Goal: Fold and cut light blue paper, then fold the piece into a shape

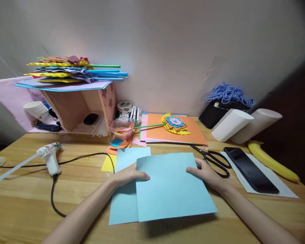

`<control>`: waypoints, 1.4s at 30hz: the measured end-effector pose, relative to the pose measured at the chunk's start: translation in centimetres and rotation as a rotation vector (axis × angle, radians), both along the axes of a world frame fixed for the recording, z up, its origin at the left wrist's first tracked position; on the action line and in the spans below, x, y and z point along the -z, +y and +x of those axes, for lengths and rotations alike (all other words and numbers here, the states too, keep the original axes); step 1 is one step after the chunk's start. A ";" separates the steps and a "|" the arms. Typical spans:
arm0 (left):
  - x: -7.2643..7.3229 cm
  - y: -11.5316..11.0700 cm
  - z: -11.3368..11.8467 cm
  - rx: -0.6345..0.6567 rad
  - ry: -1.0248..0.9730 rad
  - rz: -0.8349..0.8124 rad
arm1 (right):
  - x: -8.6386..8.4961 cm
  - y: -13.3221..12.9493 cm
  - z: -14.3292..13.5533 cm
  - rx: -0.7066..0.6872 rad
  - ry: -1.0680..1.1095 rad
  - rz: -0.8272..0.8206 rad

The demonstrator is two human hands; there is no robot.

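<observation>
A light blue paper sheet (174,189) is held between both hands, tilted above the table. My left hand (130,175) grips its left edge, thumb on top and the other fingers hidden beneath. At the upper right edge my right hand (205,172) pinches it, thumb on top. Another light blue sheet (123,206) lies on the table under the left side of the held one. Black scissors (213,159) rest just beyond my right hand. Behind, a paper flower (176,124) with a green stem lies on orange paper (198,132).
A glue gun (51,161) with its black cord (82,156) is at the left. Stacked paper flowers (66,71) top a pink box (109,105). A tub of scraps (122,128) stands centre-left. At the right are a phone (250,169), banana (271,162) and white rolls (232,124).
</observation>
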State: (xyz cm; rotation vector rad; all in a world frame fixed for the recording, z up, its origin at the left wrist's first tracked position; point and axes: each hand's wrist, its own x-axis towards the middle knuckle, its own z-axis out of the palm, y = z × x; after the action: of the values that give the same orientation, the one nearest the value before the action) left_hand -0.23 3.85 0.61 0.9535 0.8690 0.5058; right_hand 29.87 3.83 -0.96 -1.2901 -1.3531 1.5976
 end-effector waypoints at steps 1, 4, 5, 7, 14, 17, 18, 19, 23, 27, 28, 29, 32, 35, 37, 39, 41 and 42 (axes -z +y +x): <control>-0.1 0.0 0.2 0.013 -0.006 0.023 | 0.1 0.0 -0.1 0.037 -0.047 0.002; -0.2 0.2 0.7 -0.035 -0.144 0.086 | 0.7 0.2 -0.4 0.310 -0.092 0.071; -0.1 0.2 0.9 -0.052 -0.201 0.097 | 0.9 0.3 -0.6 0.389 -0.075 0.104; 0.1 0.3 1.2 -0.068 -0.259 0.088 | 1.3 0.3 -0.7 0.437 -0.018 0.157; 0.8 0.5 1.2 -0.155 -0.182 0.011 | 0.1 0.5 0.7 0.142 0.186 -0.048; 0.4 0.3 1.2 -0.019 -0.073 0.109 | -0.9 0.6 0.8 -0.024 0.190 -0.105; 0.2 0.1 1.4 0.017 -0.014 0.160 | -1.0 0.6 0.6 -0.030 0.126 -0.089; 0.2 -0.1 1.5 0.052 0.057 0.214 | -0.9 0.5 0.4 -0.049 0.046 -0.068; 0.8 -0.9 2.4 -0.076 0.271 0.444 | 0.1 -0.1 -0.8 -0.079 -0.023 0.014; 1.8 -1.1 2.7 -0.253 0.560 0.864 | 1.2 -0.2 -1.2 0.054 -0.068 0.143; 2.0 -1.1 2.7 -0.256 0.627 0.969 | 1.3 -0.2 -1.2 0.071 -0.101 0.179; 2.0 -1.1 2.7 -0.237 0.685 1.054 | 1.4 -0.3 -1.2 0.087 -0.147 0.224; 2.0 -1.1 2.5 -0.165 0.830 1.179 | 1.2 -0.5 -1.1 0.065 -0.283 0.347; 2.0 -1.1 2.6 -0.088 0.902 1.201 | 0.6 -0.8 -1.1 -0.025 -0.372 0.504; 2.0 -1.1 2.6 -0.060 0.924 1.207 | 0.3 -0.9 -1.2 -0.130 -0.416 0.639; 2.0 -1.1 2.7 -0.055 0.941 1.220 | 0.2 -1.0 -1.2 -0.257 -0.465 0.739; 2.0 -1.1 2.8 -0.061 0.951 1.229 | 0.3 -1.0 -1.1 -0.361 -0.519 0.804; 2.1 -1.1 2.8 -0.068 0.953 1.228 | 0.4 -1.1 -1.1 -0.394 -0.543 0.831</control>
State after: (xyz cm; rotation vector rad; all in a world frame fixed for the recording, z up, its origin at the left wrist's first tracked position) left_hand 2.56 2.71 -1.48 2.4104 1.4581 0.6489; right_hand 28.81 2.77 -1.37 -0.9708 -2.3830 0.7040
